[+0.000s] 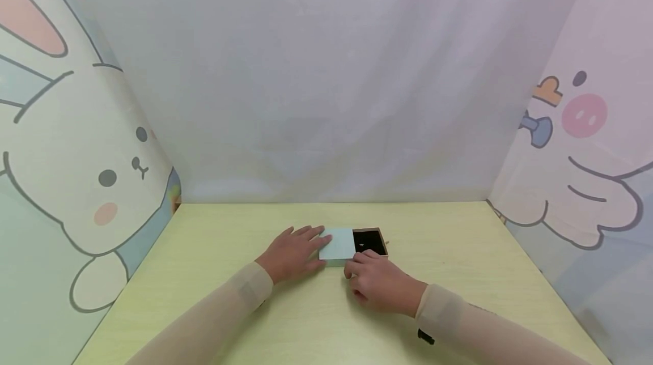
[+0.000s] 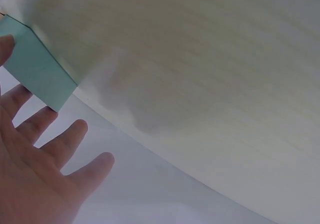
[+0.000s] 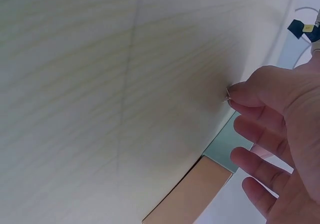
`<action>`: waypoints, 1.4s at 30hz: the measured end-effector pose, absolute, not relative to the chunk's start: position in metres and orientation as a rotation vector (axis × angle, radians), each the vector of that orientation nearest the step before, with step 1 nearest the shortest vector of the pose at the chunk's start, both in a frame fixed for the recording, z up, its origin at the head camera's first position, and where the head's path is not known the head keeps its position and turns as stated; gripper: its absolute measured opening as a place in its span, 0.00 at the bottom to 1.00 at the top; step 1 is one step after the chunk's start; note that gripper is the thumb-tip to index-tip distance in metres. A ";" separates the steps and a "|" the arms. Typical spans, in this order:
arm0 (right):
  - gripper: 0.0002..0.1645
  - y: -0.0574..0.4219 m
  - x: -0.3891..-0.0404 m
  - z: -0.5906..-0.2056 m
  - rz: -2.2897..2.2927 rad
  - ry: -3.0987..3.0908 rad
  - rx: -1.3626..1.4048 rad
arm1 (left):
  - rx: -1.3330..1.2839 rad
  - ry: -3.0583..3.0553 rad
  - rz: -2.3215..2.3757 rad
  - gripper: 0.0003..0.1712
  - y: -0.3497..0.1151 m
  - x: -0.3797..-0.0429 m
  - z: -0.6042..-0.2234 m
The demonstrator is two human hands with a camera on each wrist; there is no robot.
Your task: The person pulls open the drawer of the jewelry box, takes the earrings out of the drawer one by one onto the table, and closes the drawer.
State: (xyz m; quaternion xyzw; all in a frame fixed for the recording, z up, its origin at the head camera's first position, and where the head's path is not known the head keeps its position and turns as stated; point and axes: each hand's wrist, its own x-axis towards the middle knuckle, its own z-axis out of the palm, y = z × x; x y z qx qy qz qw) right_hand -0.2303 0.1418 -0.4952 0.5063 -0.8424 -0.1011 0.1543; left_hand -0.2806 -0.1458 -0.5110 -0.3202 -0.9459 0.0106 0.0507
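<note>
A flat box with a pale mint sleeve (image 1: 337, 244) lies on the table, its brown drawer (image 1: 385, 240) partly slid out to the right. Black lining (image 1: 370, 240) fills the drawer, with a tiny shiny piece on it, too small to identify. My left hand (image 1: 298, 251) touches the sleeve's left end, fingers straight and spread, the thumb against its side. In front of the drawer, my right hand (image 1: 376, 281) pinches a small shiny metal piece (image 3: 228, 94) between thumb and index finger; its exact kind is unclear. The other right fingers are loosely bent.
The pale wooden table (image 1: 229, 229) reaches back to a white curtain (image 1: 326, 81). Cartoon-printed cloths hang at the left (image 1: 61, 127) and right (image 1: 586, 144). A small tab sticks out from the drawer's right side.
</note>
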 end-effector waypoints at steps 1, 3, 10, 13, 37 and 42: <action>0.08 0.142 -0.230 -0.496 -0.287 -2.412 1.451 | -0.973 -2.880 0.038 0.38 -0.146 -0.281 -0.511; 0.08 0.142 -0.231 -0.497 -0.280 -2.403 1.453 | -0.969 -2.881 0.048 0.38 -0.146 -0.280 -0.511; 0.06 0.143 -0.231 -0.495 -0.300 -2.415 1.444 | -0.956 -2.902 0.046 0.39 -0.145 -0.281 -0.510; 0.05 0.145 -0.234 -0.490 -0.305 -2.459 1.427 | -0.953 -2.907 0.040 0.38 -0.145 -0.281 -0.509; 0.06 0.169 -0.297 -0.470 -0.205 -2.545 1.118 | -0.987 -2.893 0.019 0.38 -0.146 -0.284 -0.509; 0.08 0.168 -0.305 -0.472 -0.201 -2.605 1.093 | -0.988 -2.898 0.010 0.38 -0.146 -0.283 -0.510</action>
